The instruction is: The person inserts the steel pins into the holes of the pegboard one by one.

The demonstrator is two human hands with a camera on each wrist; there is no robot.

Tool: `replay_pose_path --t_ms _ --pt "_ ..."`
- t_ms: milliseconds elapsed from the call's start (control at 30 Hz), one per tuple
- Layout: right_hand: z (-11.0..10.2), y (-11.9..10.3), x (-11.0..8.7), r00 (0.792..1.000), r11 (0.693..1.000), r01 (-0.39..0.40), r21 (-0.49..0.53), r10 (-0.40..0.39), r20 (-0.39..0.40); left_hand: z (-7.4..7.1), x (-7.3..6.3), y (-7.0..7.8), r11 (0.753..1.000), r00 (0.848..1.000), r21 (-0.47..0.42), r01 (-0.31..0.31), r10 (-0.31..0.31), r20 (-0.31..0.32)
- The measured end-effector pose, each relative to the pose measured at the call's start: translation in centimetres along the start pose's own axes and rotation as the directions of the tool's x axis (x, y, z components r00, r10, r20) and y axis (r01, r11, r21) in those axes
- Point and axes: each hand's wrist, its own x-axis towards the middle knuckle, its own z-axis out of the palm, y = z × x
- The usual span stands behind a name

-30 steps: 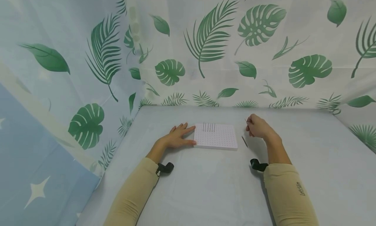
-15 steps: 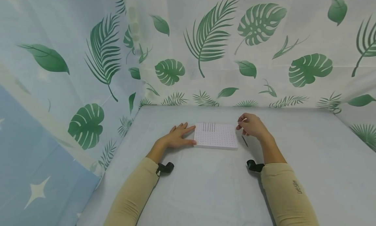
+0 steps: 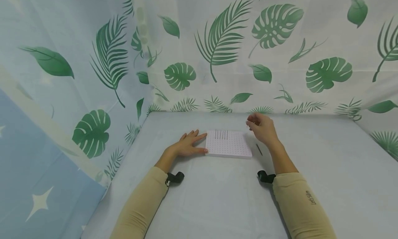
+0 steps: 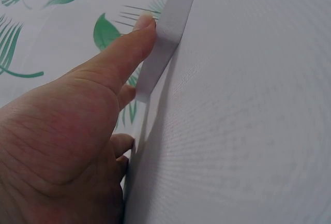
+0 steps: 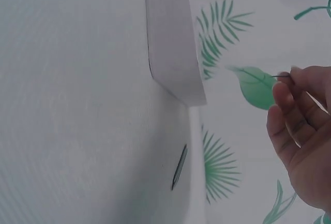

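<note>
A white board [image 3: 231,148] with a grid of small holes lies flat on the table. Several thin dark needle-like pins [image 3: 222,134] stand upright in a row near its far edge. My left hand [image 3: 185,145] has its fingers spread, with thumb and forefinger touching the board's left edge; the left wrist view shows the thumb [image 4: 129,50] straight against the side. Above and beyond the board's far right corner, my right hand [image 3: 262,128] pinches one thin dark pin [image 5: 280,76] between thumb and forefinger. A few similar pins [image 5: 179,168] lie close together on the table.
The pale tabletop [image 3: 217,194] spreads around the board. A leaf-printed curtain [image 3: 236,73] hangs behind it, and a blue star-printed cloth [image 3: 40,183] is at the left. Each wrist carries a black camera mount [image 3: 265,177].
With the pinched pin, my right hand has moved left and up, from beside the loose pins toward the board's far right corner. The left hand and the board have stayed still.
</note>
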Motion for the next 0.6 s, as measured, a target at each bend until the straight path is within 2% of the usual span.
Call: replay_pose_path --t_ms 167,367,600 --pt "0.7 -0.3 0.2 1.0 0.999 0.023 0.039 -0.023 -0.005 0.0 0.0 0.0 1.0 1.0 0.01 -0.003 0.003 0.0" --pt "1.7 -0.6 0.3 0.999 0.993 -0.01 0.119 0.004 0.054 0.0 -0.1 0.0 1.0 1.0 0.008 0.0 0.0 0.0" --pt "2.5 -1.5 0.2 0.992 0.994 -0.022 0.104 0.008 0.129 -0.1 -0.1 0.0 1.0 1.0 0.006 -0.001 0.001 -0.001"
